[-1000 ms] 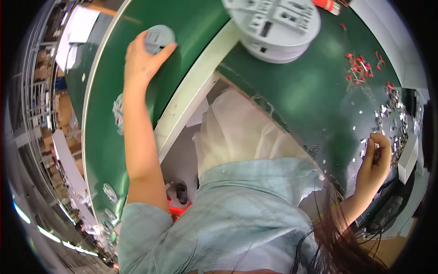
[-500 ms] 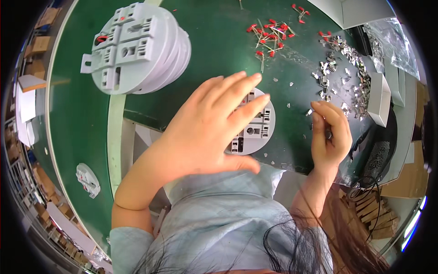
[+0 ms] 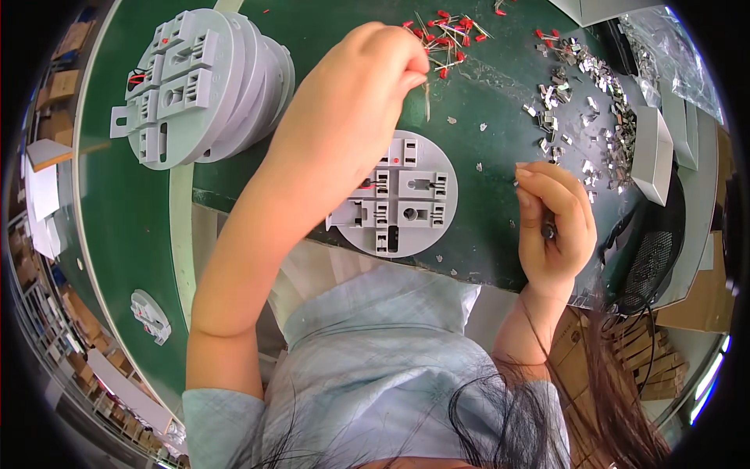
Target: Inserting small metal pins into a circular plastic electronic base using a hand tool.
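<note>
My left hand (image 3: 367, 94) reaches over the far part of the green table, its thumb and fingers pinched together. Thin wire leads (image 3: 427, 103) of a red LED stick out below these fingertips; its red head is hidden. Near my left forearm lies a round grey plastic base (image 3: 430, 230) with raised sockets, partly covered by the arm. My right hand (image 3: 558, 223) is curled to the right of the base, thumb and forefinger nearly together on a small shiny metal clip (image 3: 516, 184). Something dark shows within its palm, too small to make out.
Several red LEDs (image 3: 449, 35) lie piled at the far side. Small metal clips (image 3: 556, 102) are scattered at the right beside a white box (image 3: 652, 152). A stack of round grey bases (image 3: 234, 94) stands at the left, another grey part (image 3: 150, 316) lower down.
My left hand has moved away from above the base to the red LEDs, and its spread fingers have closed in a pinch. The base is more exposed. My right hand has stayed curled. The view has shifted slightly.
</note>
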`<action>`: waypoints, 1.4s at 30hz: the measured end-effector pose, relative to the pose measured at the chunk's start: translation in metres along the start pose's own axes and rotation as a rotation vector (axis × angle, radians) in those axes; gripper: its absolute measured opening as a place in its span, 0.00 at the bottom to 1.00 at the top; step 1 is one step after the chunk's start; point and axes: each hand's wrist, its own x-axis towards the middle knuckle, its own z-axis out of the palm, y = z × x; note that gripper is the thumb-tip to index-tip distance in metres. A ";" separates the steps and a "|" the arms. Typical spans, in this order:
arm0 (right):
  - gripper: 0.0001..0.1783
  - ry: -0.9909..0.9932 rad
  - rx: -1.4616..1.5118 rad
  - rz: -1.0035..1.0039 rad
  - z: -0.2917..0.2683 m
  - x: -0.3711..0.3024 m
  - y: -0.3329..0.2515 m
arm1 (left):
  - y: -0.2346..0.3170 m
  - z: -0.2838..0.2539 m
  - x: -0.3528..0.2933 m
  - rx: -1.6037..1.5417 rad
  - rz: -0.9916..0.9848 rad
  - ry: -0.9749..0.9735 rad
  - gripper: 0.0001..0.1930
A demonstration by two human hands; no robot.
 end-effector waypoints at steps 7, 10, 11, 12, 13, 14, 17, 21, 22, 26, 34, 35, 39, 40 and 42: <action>0.19 -0.305 -0.142 -0.170 0.007 0.006 -0.036 | 0.049 -0.017 -0.073 -0.606 -0.313 0.134 0.05; 0.18 -0.322 -0.113 -0.129 0.015 0.001 -0.043 | 0.053 -0.018 -0.084 -0.703 -0.419 0.149 0.09; 0.18 -0.331 -0.100 -0.107 0.016 -0.001 -0.045 | 0.050 -0.016 -0.082 -0.527 -0.322 0.127 0.08; 0.18 -0.334 -0.098 -0.108 0.015 -0.002 -0.046 | 0.047 -0.013 -0.079 -0.351 -0.225 0.103 0.08; 0.17 -0.282 -0.068 -0.073 0.013 -0.004 -0.046 | 0.045 -0.010 -0.077 -0.175 -0.128 0.078 0.07; 0.17 -0.229 -0.040 -0.037 0.010 -0.008 -0.046 | 0.043 -0.007 -0.075 -0.176 -0.131 0.077 0.07; 0.16 -0.151 0.001 0.032 0.006 -0.015 -0.046 | 0.038 0.003 -0.070 0.152 0.026 0.101 0.08; 0.14 -0.031 0.039 0.165 0.002 -0.022 -0.045 | 0.038 0.010 -0.067 0.177 -0.018 0.132 0.08; 0.14 -0.001 0.048 0.199 0.001 -0.023 -0.044 | 0.038 0.010 -0.067 0.175 -0.022 0.130 0.08; 0.13 -0.035 0.022 0.199 -0.004 -0.019 -0.044 | 0.040 0.011 -0.071 0.246 -0.025 0.116 0.08; 0.13 -0.110 0.057 0.239 0.003 0.001 -0.042 | 0.038 0.010 -0.064 0.185 -0.024 0.044 0.09; 0.13 -0.125 0.068 0.243 0.004 0.004 -0.042 | 0.037 0.011 -0.065 0.137 -0.040 0.070 0.09; 0.15 -0.147 0.064 0.244 0.007 0.012 -0.043 | 0.029 0.014 -0.068 0.034 -0.062 0.125 0.11; 0.15 -0.152 0.061 0.247 0.009 0.014 -0.044 | 0.028 0.014 -0.067 0.035 -0.051 0.132 0.11; 0.15 -0.127 0.077 0.279 0.012 0.015 -0.045 | 0.027 0.013 -0.066 0.032 -0.041 0.139 0.12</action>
